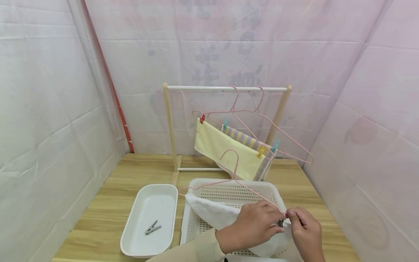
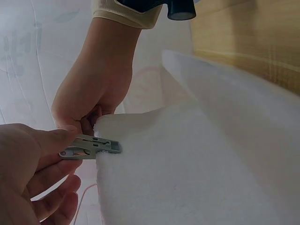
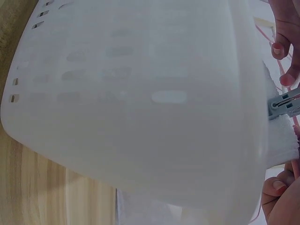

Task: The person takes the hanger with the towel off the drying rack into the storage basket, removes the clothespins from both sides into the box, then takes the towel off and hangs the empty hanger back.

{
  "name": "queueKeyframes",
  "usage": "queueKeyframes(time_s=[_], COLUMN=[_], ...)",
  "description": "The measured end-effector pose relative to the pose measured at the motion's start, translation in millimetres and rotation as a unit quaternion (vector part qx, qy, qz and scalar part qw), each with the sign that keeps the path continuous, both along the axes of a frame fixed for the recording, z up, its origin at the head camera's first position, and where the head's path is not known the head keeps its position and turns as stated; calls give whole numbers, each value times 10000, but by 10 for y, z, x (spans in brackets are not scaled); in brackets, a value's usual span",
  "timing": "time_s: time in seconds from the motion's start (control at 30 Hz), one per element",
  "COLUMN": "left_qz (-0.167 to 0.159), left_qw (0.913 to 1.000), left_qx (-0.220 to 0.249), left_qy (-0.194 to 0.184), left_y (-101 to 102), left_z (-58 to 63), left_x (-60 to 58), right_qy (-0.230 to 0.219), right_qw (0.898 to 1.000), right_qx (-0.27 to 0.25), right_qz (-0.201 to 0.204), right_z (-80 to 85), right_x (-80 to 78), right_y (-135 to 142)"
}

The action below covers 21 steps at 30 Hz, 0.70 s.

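Observation:
My left hand (image 1: 253, 223) pinches a grey clothespin (image 2: 91, 147) whose nose sits over the edge of a white cloth (image 2: 154, 164). Just to its right, my right hand (image 1: 306, 231) grips the right end of a pink hanger (image 1: 234, 178), with the cloth's corner close by its fingers. The cloth hangs below the hanger, reaching its left end. In the right wrist view the same clothespin stands between the two hands, partly cut off by the frame edge. Exactly how the right fingertips hold hanger and cloth is partly hidden.
Beneath the hands is a white perforated basket (image 1: 193, 218). A white tray (image 1: 131, 225) at left holds another grey clothespin (image 1: 152, 227). Behind stands a rack (image 1: 226, 88) with two pink hangers; a yellow cloth (image 1: 226, 145) and a striped cloth (image 1: 242, 136) are clipped there.

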State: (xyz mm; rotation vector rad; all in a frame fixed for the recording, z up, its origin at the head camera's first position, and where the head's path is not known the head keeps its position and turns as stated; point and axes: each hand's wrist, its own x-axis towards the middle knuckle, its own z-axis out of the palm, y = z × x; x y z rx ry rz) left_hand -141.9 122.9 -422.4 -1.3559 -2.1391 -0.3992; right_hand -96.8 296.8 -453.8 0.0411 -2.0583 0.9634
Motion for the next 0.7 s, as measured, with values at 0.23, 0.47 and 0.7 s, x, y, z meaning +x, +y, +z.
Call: queueKeyframes(time_s=[0.23, 0.47, 0.7], left_qz=[21, 108, 119], left_qw=[9985, 9978, 9968], left_qx=[246, 416, 655], left_qy=[480, 508, 432], left_y=[-7, 2, 8], left_z=[-19, -34, -37], left_x=[-15, -14, -6], right_qy=[-41, -55, -80], right_qw=[10000, 9999, 9999], right_qx=[-49, -113, -129], right_qz=[-21, -36, -66], right_z=[2, 7, 13], right_x=[10, 15, 25], right_y=[-27, -42, -57])
